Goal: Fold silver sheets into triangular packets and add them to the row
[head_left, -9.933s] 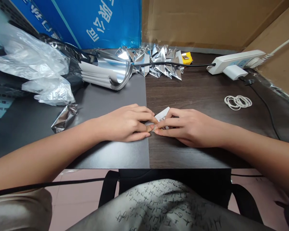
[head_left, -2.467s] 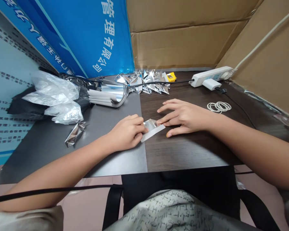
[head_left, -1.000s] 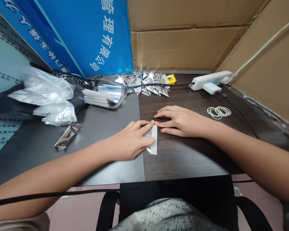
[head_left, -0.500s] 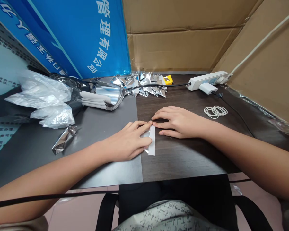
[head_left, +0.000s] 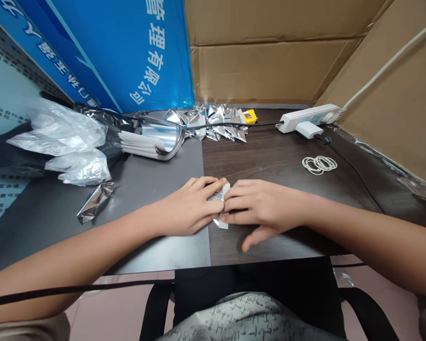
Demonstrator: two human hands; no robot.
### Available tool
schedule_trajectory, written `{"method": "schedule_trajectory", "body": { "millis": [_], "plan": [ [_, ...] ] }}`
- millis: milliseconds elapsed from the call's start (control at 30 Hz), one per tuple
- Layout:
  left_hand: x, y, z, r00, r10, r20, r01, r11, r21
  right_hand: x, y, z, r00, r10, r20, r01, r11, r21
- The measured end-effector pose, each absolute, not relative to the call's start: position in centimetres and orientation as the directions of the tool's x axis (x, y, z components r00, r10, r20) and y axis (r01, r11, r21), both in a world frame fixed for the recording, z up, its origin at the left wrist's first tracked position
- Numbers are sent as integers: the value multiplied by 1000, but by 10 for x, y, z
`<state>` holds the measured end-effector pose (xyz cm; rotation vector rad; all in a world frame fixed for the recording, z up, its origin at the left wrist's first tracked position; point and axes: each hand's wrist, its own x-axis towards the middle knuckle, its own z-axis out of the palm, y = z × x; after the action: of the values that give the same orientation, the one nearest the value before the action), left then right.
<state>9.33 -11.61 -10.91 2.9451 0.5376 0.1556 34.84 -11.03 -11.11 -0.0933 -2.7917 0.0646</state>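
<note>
A small piece of silver foil with a white strip (head_left: pixel 224 222) along its right side lies flat on the table. My left hand (head_left: pixel 191 206) rests on it from the left, fingers stretched out, index finger and thumb pressing it down and covering much of it. From the right, my right hand (head_left: pixel 261 208) reaches over with its fingers extended, their tips touching the white strip's edge. The right thumb stands apart, pointing toward the table's front. Neither hand is closed around anything.
Curved foil-lined sheets (head_left: pixel 149 144) lie stacked at the back, near folded foil pieces (head_left: pixel 220 123) and a yellow tape measure (head_left: pixel 249 116). To the right are white rubber bands (head_left: pixel 319 165) and a power strip (head_left: pixel 301 118). Plastic bags (head_left: pixel 67 137) and a foil packet (head_left: pixel 95 202) sit left.
My right hand has moved toward me along the white strip, from its far end to its middle and near part, and its thumb has spread out. My left hand has stayed in place.
</note>
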Motion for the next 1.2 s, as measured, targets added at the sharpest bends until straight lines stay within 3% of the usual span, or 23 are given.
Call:
{"method": "schedule_trajectory", "body": {
  "millis": [267,533,667,833,1000,1200],
  "plan": [
    [93,-132,-111,944,315,100,283,-927,246,336,-136,-114,-942,-2,336,-10,1000,-21],
    [96,-150,-111,941,306,144,265,-932,247,330,-163,-108,-914,33,405,46,999,24],
    [95,-149,-113,931,329,156,287,-927,243,329,-159,-111,-903,50,426,50,999,-9],
    [92,-138,-115,910,386,149,349,-909,226,333,-141,-111,-924,172,343,122,979,-161],
    [90,-132,-116,892,436,118,397,-882,253,336,-132,-115,-941,131,311,76,980,-184],
    [90,-134,-115,879,469,87,421,-849,319,332,-133,-116,-936,174,307,84,954,-286]
  ]
}}
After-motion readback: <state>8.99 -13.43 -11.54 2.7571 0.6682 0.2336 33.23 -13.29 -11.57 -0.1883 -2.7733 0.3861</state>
